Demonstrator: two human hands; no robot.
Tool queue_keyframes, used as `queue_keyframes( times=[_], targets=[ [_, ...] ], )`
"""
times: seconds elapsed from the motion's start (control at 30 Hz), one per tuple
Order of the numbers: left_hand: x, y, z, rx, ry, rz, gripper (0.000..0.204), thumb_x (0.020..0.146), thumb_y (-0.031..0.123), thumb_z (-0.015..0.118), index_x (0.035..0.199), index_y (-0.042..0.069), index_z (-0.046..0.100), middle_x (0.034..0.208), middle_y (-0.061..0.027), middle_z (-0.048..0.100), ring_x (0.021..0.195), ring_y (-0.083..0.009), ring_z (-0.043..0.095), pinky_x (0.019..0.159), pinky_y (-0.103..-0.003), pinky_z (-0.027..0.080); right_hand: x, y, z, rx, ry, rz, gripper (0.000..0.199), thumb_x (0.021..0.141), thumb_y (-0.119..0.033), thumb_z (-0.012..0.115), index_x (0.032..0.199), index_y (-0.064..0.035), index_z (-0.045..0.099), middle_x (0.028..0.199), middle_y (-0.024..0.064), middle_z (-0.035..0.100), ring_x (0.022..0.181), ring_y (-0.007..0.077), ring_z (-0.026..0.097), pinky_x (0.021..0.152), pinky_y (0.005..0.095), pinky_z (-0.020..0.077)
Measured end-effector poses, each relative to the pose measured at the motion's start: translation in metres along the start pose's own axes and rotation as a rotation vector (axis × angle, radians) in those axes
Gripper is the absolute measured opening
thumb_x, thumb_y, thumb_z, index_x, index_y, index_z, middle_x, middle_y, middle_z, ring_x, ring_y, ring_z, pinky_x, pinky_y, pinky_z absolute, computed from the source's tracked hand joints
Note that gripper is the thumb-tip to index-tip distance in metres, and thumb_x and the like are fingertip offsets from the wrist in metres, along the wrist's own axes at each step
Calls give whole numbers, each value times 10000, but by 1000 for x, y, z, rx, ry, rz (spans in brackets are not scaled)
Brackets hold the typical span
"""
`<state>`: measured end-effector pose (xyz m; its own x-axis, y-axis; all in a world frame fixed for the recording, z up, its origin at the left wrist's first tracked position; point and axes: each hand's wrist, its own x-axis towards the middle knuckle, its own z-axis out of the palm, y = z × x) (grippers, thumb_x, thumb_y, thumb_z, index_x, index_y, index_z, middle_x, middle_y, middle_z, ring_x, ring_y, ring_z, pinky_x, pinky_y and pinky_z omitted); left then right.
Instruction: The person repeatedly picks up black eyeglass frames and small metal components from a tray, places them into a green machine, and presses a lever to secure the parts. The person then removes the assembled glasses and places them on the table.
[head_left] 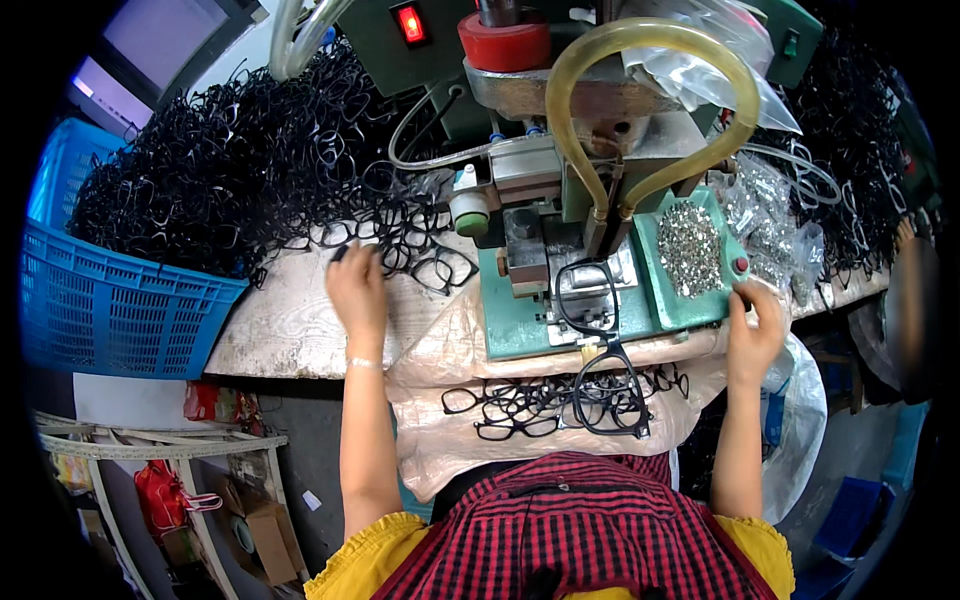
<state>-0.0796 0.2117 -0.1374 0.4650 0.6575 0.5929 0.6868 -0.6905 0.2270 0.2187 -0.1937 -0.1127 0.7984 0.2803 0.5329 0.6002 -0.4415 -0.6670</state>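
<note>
My left hand (357,288) is over the pale tabletop at the near edge of the loose black eyeglass frames (410,235). Its fingers are bunched at the pile; what they hold, if anything, is hidden. One black eyeglass frame (612,365) is on the press (535,260), one rim under the press head and the other hanging over the front edge. My right hand (757,330) is at the right corner of a green tray (657,300) of small metal parts (690,250), below a red-topped knob (740,265). Its thumb and fingers are curled together, and I cannot make out anything between them.
More black frames (520,405) lie on the covering in front of the press. A blue crate (120,300) heaped with frames stands at left. A yellowish hose (650,30) loops before the press. Clear plastic bags (765,215) lie right of the tray.
</note>
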Motion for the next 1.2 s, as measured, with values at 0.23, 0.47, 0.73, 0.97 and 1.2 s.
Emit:
queue_keyframes(
  times=[0.23,0.47,0.73,0.97,1.2],
  targets=[
    [15,72,-94,-2173,-202,-929,275,1024,244,482,848,54,575,934,-105,683,933,-252,657,966,-456,517,26,-82,1,413,-263,-55,119,789,20,683,906,15,698,918,84,696,890,189,649,835,292,486],
    [-5,134,-112,-2575,-476,-884,287,1071,270,353,881,118,508,726,3,541,769,-211,597,816,-465,525,33,-130,62,774,-326,77,294,783,-26,717,1056,19,618,906,61,673,863,113,623,803,247,484],
    [39,212,-155,-1449,77,166,289,1085,268,279,925,63,405,694,-162,604,654,-264,632,740,-502,588,32,-151,54,1058,-409,263,439,788,31,702,1196,44,541,959,60,669,870,79,618,801,223,478],
    [51,226,-150,-1476,155,73,337,1087,309,280,930,51,430,761,-188,635,684,-269,650,800,-469,587,25,-161,47,1175,-426,419,447,809,35,668,1229,36,515,1006,69,673,954,111,617,864,251,464],
    [3,199,-164,-2929,-546,-524,93,1032,187,477,998,101,479,777,-34,678,710,-116,687,1066,-386,441,21,-155,9,644,-373,-160,557,838,10,603,1374,39,453,1330,178,569,1262,275,542,1074,359,402]
  ],
)
